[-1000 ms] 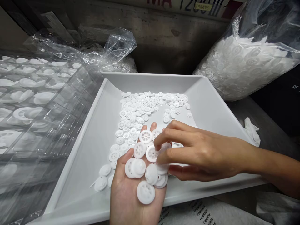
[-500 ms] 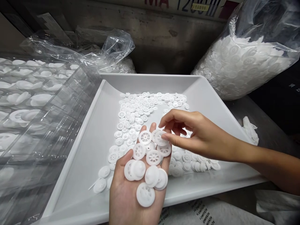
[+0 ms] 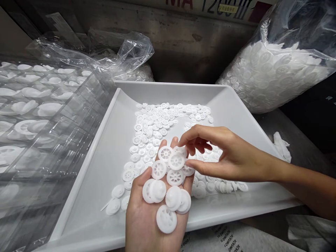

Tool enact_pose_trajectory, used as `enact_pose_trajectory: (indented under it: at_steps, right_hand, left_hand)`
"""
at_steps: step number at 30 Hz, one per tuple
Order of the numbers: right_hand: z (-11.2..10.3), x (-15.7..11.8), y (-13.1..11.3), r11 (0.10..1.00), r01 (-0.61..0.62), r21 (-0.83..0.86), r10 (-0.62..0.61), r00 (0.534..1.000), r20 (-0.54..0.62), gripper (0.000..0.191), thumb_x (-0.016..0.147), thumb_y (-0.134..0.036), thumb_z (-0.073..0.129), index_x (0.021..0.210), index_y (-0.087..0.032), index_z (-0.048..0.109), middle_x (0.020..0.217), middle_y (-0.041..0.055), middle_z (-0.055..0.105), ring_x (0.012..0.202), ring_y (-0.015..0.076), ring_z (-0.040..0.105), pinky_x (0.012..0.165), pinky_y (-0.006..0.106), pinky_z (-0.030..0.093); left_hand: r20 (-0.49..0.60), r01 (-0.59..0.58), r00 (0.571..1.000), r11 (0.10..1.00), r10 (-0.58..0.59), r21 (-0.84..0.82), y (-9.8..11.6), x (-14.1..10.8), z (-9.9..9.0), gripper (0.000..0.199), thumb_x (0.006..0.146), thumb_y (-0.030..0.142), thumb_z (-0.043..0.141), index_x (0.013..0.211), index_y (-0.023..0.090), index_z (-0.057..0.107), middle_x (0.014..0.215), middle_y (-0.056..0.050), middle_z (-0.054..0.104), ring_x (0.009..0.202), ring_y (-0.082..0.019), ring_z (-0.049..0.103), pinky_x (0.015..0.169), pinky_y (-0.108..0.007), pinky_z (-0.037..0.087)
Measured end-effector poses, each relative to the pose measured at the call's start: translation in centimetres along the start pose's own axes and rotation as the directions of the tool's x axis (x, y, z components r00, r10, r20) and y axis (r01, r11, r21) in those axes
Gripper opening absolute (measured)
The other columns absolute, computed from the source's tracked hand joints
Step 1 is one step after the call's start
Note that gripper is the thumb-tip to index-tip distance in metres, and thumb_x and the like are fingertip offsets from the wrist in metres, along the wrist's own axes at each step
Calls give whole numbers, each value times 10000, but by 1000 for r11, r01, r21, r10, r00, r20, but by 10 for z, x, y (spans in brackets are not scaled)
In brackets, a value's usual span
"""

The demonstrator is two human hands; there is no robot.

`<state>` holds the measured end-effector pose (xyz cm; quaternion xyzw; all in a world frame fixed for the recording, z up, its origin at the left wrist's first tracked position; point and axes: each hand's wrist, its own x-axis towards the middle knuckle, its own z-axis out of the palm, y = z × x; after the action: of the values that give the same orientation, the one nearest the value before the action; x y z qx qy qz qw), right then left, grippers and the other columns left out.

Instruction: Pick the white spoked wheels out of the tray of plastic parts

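White plastic spoked gears [image 3: 169, 175] overlap loosely on the open left hand [image 3: 147, 220], just under the curved right hand [image 3: 225, 154].

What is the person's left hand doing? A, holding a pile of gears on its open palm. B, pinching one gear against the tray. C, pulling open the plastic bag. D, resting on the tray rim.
A: the left hand lies open, palm up, over the white tray, with white plastic gears piled on it.
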<state>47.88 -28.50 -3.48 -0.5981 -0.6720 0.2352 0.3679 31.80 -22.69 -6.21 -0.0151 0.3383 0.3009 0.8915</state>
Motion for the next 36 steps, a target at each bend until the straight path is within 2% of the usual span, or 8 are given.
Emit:
enact_pose_trajectory:
  at_steps: [5, 8, 12, 19, 25, 29, 33, 36]
  right_hand:
    - [-4, -1, -2, 993, 109, -32, -109, 994, 8, 198, 860, -121, 659, 1044, -75, 601, 858, 12, 596, 753, 76, 527, 706, 208, 445]
    - [-5, -3, -6, 968, 249, -33, -241, 959, 147, 126, 903, -146, 618, 1001, -67, 605, 830, 26, 592, 741, 91, 522, 685, 225, 432]
    - [2, -8, -10, 878, 413, -241, -336, 892, 303, 205, 974, -245, 510, 1024, -84, 627, 817, 51, 569, 699, 146, 465, 608, 310, 356]
    - [13, -9, -10, 805, 419, -420, -297, 897, 326, 209, 979, -99, 450, 999, -122, 657, 755, 10, 518, 619, 130, 375, 532, 302, 254]
    - [17, -7, -10, 811, 414, -414, -332, 907, 258, 243, 956, -94, 471, 875, -110, 700, 670, 1, 495, 584, 123, 375, 508, 293, 267]
    - [18, -8, -7, 906, 330, -266, -295, 942, 163, 178, 942, -166, 535, 944, -52, 671, 752, 22, 543, 654, 111, 439, 554, 269, 357]
    - [15, -7, -6, 996, 68, -54, -69, 998, -9, 85, 882, -127, 609, 942, -67, 614, 777, -7, 559, 689, 62, 482, 648, 192, 406]
    - [12, -4, -5, 994, -112, 12, 113, 990, -85, 50, 889, -158, 595, 920, -121, 604, 753, -30, 549, 658, 60, 473, 602, 187, 397]
  left_hand:
    - [-2, 9, 1000, 1000, -9, -18, 1, -3, -2, 458, 887, 225, 480, 1331, 295, 564, 1268, -63, 654, 1128, -277, 632, 990, -483, 501]
    - [46, 32, 998, 999, -33, 12, 2, -2, -7, 462, 882, 216, 488, 1333, 285, 564, 1272, -54, 653, 1164, -284, 609, 1028, -472, 471]
    - [173, 83, 981, 995, -92, 57, 4, 1, -10, 492, 876, 201, 476, 1361, 267, 529, 1306, -39, 633, 1244, -263, 550, 1067, -416, 435]
    - [173, 128, 975, 989, -139, 76, 5, 4, -11, 479, 887, 222, 480, 1351, 334, 518, 1312, 35, 628, 1269, -224, 528, 1037, -347, 463]
    - [95, 121, 987, 991, -126, 53, 6, 1, -11, 493, 869, 235, 478, 1356, 298, 520, 1288, 2, 644, 1227, -254, 565, 1028, -368, 472]
    - [103, 121, 986, 991, -127, 63, 4, 0, -9, 458, 888, 213, 476, 1331, 306, 549, 1276, 10, 651, 1208, -247, 580, 997, -352, 500]
    - [85, 141, 987, 990, -140, -10, 1, 1, -6, 446, 904, 209, 450, 1325, 314, 551, 1285, 6, 645, 1194, -249, 591, 987, -376, 516]
    - [94, 135, 987, 990, -130, -42, 0, 2, -5, 445, 915, 208, 429, 1333, 307, 546, 1308, -16, 629, 1219, -263, 573, 990, -418, 517]
